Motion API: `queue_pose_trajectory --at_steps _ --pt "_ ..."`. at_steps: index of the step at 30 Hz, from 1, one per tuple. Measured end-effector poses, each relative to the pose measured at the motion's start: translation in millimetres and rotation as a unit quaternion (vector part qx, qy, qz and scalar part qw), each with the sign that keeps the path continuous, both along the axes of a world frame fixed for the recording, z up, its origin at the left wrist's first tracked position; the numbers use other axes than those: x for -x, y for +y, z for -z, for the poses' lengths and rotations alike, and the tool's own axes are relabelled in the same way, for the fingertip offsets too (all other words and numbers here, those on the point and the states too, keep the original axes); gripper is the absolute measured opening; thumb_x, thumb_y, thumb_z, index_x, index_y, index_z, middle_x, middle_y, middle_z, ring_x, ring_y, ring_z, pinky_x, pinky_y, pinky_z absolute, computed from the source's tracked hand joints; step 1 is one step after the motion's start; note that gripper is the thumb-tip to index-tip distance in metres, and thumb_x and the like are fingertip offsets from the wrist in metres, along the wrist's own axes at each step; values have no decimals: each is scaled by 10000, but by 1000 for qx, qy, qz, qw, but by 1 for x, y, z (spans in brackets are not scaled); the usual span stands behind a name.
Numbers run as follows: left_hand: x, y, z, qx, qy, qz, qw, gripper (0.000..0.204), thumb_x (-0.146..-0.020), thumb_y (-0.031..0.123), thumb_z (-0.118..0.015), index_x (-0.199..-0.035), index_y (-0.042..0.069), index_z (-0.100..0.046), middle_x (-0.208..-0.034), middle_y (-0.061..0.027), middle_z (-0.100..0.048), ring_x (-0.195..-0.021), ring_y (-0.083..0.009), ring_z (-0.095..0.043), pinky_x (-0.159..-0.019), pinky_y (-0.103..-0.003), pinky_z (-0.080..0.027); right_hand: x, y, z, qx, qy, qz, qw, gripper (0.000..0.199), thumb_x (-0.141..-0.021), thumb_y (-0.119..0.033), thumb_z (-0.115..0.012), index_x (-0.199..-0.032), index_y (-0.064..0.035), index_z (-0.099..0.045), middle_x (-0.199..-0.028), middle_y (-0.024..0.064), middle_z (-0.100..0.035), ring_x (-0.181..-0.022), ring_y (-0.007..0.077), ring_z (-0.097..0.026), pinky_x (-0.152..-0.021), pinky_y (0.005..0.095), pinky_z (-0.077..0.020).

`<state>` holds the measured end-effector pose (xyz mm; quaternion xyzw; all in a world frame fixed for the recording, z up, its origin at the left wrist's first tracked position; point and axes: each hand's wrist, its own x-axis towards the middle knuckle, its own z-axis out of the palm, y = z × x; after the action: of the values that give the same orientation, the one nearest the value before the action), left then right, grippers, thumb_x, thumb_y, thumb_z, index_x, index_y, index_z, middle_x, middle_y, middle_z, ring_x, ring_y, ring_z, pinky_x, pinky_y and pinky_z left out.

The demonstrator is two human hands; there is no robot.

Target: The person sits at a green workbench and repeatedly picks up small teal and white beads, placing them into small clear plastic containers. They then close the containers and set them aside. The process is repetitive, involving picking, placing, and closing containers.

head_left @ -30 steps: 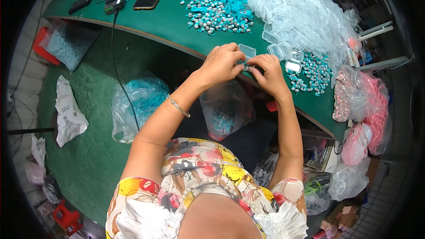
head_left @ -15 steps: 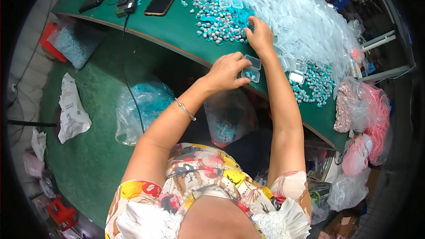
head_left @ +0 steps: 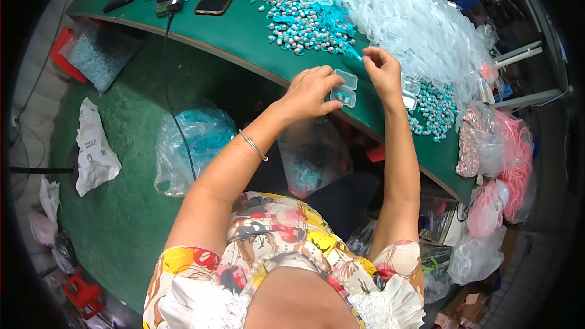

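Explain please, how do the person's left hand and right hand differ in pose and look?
The left hand spreads its thumb and fingers at an open clear case, while the right hand pinches a turquoise strand. The left hand has a metal bangle at its wrist; the right hand has none. The left hand is nearer the edge of the green table than the right hand. Both are ungloved.

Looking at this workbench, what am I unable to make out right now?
In the head view:
Blue cord: its pinched end is hidden by the right hand.
Open clear box: the left hand hides where its fingers meet it; the pieces inside are too small to count.
Heap of clear boxes: its far part is cut off by the upper edge.
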<state>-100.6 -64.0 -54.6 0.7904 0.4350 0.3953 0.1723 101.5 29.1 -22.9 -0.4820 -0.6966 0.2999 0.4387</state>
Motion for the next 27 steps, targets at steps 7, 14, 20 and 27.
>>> queue_pose_trajectory --at_steps 7,14,20,27 --pt "0 1 1 -1 -2 -2 1000 438 -705 264 -821 -1070 94 -649 -1000 -87 -586 -991 -309 -596 -852 -438 -478 -21 -46 -3 47 47 -68 995 186 -873 1 -676 -1059 -4 -691 -926 19 -682 -788 67 -608 -715 236 -494" --pt "0 3 0 -7 0 -8 1000 485 -694 257 -830 -1091 62 -629 -973 -106 -607 -936 -328 -613 -801 -429 -489 -14 -71 7 -149 -61 -79 984 178 -822 40 -676 -994 -4 -681 -937 93 -690 -843 192 -670 -750 305 -524" --pt "-1 3 -2 2 0 -10 1000 508 -684 256 -835 -1095 49 -619 -943 -106 -613 -915 -324 -615 -789 -423 -490 -11 -73 11 -268 -149 -107 946 239 -761 80 -682 -974 -29 -664 -928 126 -667 -864 319 -650 -743 384 -526" --pt "-1 2 -4 19 -10 -12 1000 516 -680 254 -838 -1100 53 -614 -953 -104 -624 -927 -323 -618 -801 -421 -493 -11 -74 3 -275 -239 -141 920 210 -759 14 -704 -954 -54 -667 -898 87 -646 -875 288 -622 -777 397 -482"
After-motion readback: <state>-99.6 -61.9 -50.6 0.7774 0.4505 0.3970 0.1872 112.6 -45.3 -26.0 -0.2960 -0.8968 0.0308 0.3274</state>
